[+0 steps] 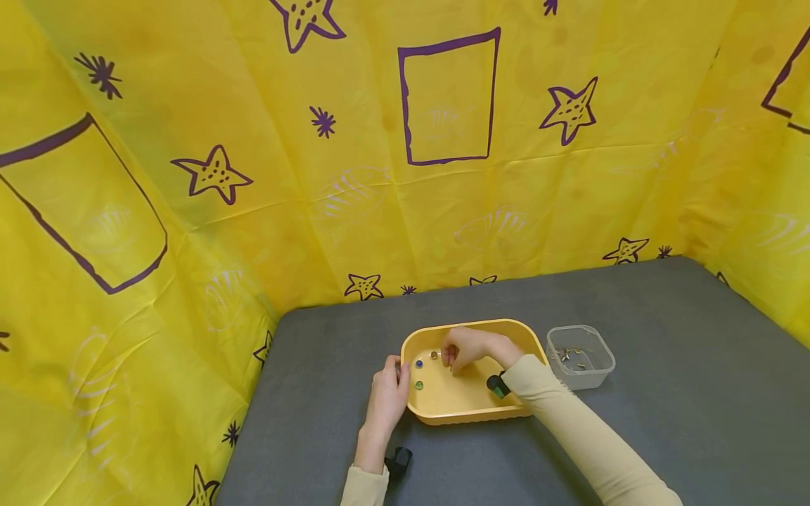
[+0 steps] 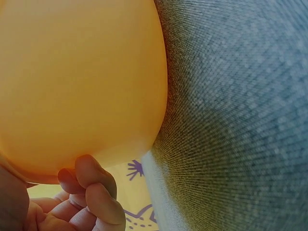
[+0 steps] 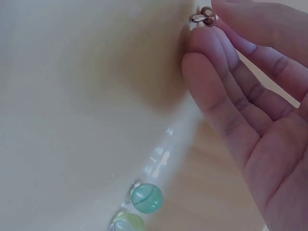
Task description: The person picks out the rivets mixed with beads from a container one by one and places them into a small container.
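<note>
My left hand point(image 1: 388, 393) grips the left rim of a yellow plastic basin point(image 1: 452, 414); in the left wrist view its curled fingers point(image 2: 98, 192) lie against the basin's outer wall. Inside the basin, my right hand point(image 1: 468, 346) pinches a small brass-coloured metal piece point(image 3: 207, 17) with a round head and short shank. To the left of that hand lie a blue marble point(image 1: 419, 364), a green marble point(image 1: 419, 385) and a brownish one point(image 1: 434, 355) on the basin floor. The right wrist view shows a pale green marble point(image 3: 147, 198) below the fingers.
A clear plastic container point(image 1: 588, 379) with several small brass-coloured pieces point(image 1: 572, 355) stands just right of the basin. Both are on a grey cloth-covered table point(image 1: 304, 400). Yellow patterned fabric point(image 1: 354, 232) hangs behind the table and along its sides.
</note>
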{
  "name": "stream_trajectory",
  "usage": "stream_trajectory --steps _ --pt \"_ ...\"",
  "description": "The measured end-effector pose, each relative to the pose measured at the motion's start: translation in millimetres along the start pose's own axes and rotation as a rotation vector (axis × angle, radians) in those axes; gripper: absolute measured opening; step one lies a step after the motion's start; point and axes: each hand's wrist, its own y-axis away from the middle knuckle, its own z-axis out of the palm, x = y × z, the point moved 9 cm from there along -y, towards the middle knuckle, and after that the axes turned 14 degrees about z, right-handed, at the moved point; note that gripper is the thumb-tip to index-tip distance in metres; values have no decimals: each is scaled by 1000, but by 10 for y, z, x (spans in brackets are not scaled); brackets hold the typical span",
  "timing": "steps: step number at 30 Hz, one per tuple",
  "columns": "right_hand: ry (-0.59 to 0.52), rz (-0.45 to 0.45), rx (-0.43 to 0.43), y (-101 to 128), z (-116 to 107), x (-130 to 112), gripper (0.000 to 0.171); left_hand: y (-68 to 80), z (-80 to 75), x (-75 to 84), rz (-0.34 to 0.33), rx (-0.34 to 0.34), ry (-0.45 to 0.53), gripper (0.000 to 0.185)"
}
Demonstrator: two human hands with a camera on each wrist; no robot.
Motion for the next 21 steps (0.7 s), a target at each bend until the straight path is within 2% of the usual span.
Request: stream_trajectory --steps 21 --pt "35 -2 -7 -15 57 -46 11 2 -4 8 11 7 -1 17"
